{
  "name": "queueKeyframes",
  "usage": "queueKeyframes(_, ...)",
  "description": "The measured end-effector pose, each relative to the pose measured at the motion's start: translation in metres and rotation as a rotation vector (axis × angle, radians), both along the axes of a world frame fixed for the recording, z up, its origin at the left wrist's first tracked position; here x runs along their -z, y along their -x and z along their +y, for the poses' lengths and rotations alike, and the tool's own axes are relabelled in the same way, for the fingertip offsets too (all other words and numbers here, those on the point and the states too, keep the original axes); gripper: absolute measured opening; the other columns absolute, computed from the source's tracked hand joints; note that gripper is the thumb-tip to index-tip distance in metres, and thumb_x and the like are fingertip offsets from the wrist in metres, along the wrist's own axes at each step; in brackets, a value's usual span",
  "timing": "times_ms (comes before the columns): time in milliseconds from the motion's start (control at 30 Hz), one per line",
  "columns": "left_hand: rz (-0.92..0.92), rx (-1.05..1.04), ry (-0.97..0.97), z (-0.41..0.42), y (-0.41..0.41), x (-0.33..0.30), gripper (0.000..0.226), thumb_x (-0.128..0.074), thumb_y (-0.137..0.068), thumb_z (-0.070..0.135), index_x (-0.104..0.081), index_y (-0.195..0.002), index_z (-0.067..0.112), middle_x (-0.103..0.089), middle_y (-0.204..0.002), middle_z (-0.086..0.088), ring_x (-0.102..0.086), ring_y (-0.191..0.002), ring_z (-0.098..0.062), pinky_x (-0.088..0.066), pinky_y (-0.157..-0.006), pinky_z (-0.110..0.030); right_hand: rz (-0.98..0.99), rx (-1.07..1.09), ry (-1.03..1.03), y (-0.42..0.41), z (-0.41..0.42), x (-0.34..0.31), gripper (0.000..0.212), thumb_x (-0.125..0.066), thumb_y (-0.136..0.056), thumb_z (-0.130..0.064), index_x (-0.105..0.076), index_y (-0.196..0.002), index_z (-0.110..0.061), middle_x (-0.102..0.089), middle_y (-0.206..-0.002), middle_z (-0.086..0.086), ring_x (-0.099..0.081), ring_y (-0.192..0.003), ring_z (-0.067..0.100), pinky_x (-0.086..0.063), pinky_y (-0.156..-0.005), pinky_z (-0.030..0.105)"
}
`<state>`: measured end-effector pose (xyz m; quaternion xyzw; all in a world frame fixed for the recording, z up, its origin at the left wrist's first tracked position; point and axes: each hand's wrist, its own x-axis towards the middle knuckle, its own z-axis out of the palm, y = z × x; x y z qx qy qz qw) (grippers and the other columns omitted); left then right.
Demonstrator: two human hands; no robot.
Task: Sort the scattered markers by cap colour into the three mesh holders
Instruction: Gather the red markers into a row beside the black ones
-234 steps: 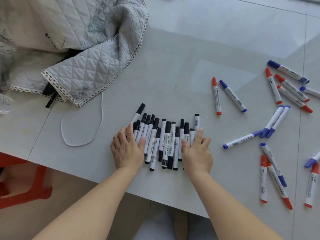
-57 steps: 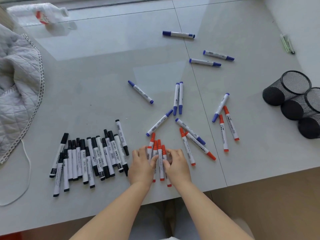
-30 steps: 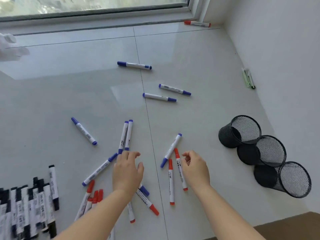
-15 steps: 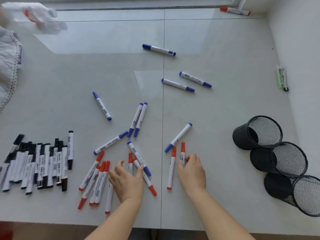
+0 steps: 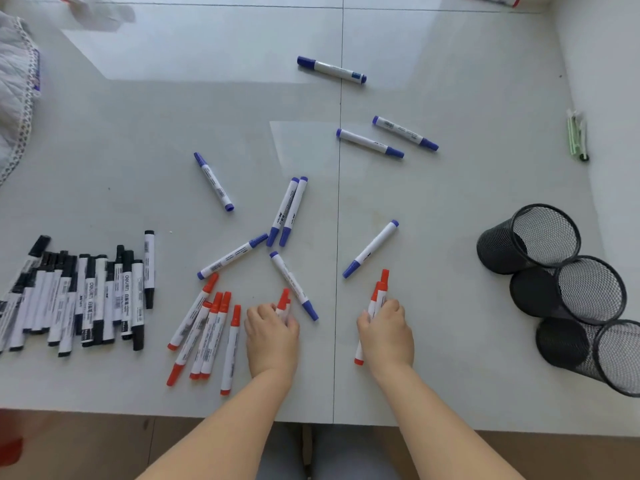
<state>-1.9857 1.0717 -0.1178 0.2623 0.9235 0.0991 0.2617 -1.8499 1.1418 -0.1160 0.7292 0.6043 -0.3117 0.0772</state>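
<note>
Near the front edge of the grey table (image 5: 450, 202), both hands curl their fingers round red-capped markers: the left hand (image 5: 272, 336) grips a couple (image 5: 284, 301) whose caps poke out ahead of its fingers, and the right hand (image 5: 388, 336) grips two more (image 5: 380, 291). Left of the left hand lies a loose group of red markers (image 5: 207, 327), and further left a tidy row of black markers (image 5: 86, 296). Blue markers (image 5: 289, 211) lie scattered beyond the hands. Right of the right hand, three black mesh holders (image 5: 561, 285) lie tipped on their sides, touching one another.
</note>
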Motion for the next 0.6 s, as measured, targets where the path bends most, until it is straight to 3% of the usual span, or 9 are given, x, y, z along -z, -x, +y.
queueKeyframes(133,-0.063,-0.009,0.000,0.004,0.008,-0.004,0.024,-0.046,-0.092,0.022,-0.048,-0.107,0.004,-0.048,-0.105,-0.010,-0.038,-0.086,-0.014,-0.035,-0.073,-0.025,0.083,0.084,-0.008,0.000,-0.011,-0.004,0.029,-0.044,-0.092,-0.027,-0.046,-0.109,-0.004,-0.052,-0.090,0.007,-0.053,-0.069,0.020,-0.033,-0.050,0.024)
queueKeyframes(267,-0.208,-0.006,-0.085,-0.005,0.026,-0.013,0.019,-0.036,-0.097,0.027,-0.042,-0.097,0.010,-0.059,-0.083,-0.006,-0.053,-0.064,-0.013,-0.044,-0.051,-0.028,0.313,0.016,-0.011,0.023,-0.032,-0.016,0.017,-0.039,-0.095,-0.031,-0.043,-0.102,-0.016,-0.049,-0.079,-0.003,-0.049,-0.063,0.008,-0.038,-0.050,0.020)
queueKeyframes(367,-0.149,0.065,-0.134,-0.027,0.055,-0.021,0.022,-0.031,-0.097,0.034,-0.041,-0.104,0.015,-0.061,-0.071,0.004,-0.059,-0.060,-0.004,-0.044,-0.044,-0.024,0.391,-0.127,-0.026,0.057,-0.049,-0.022,0.011,-0.038,-0.096,-0.033,-0.038,-0.093,-0.022,-0.048,-0.080,-0.006,-0.046,-0.063,0.007,-0.033,-0.050,0.019)
queueKeyframes(433,-0.053,0.068,-0.136,-0.042,0.080,-0.024,0.029,-0.030,-0.097,0.038,-0.041,-0.110,0.014,-0.063,-0.075,0.000,-0.060,-0.065,-0.017,-0.042,-0.048,-0.028,0.411,-0.175,-0.017,0.077,-0.058,-0.022,0.010,-0.037,-0.096,-0.033,-0.038,-0.093,-0.024,-0.046,-0.079,-0.009,-0.046,-0.062,0.004,-0.030,-0.048,0.013)
queueKeyframes(500,0.042,0.068,-0.096,-0.054,0.108,-0.026,0.026,-0.030,-0.096,0.039,-0.039,-0.100,0.015,-0.060,-0.074,-0.004,-0.055,-0.066,-0.026,-0.038,-0.052,-0.031,0.400,-0.186,0.013,0.093,-0.064,-0.020,0.012,-0.037,-0.096,-0.035,-0.041,-0.092,-0.024,-0.049,-0.079,-0.008,-0.047,-0.061,0.002,-0.032,-0.047,0.012)
queueKeyframes(600,0.110,0.087,-0.026,-0.064,0.144,-0.027,0.027,-0.029,-0.096,0.038,-0.040,-0.098,0.013,-0.057,-0.071,-0.005,-0.055,-0.063,-0.024,-0.038,-0.051,-0.031,0.326,-0.203,0.049,0.107,-0.073,-0.012,0.015,-0.040,-0.095,-0.037,-0.043,-0.090,-0.023,-0.049,-0.075,-0.008,-0.048,-0.058,0.003,-0.032,-0.045,0.012)
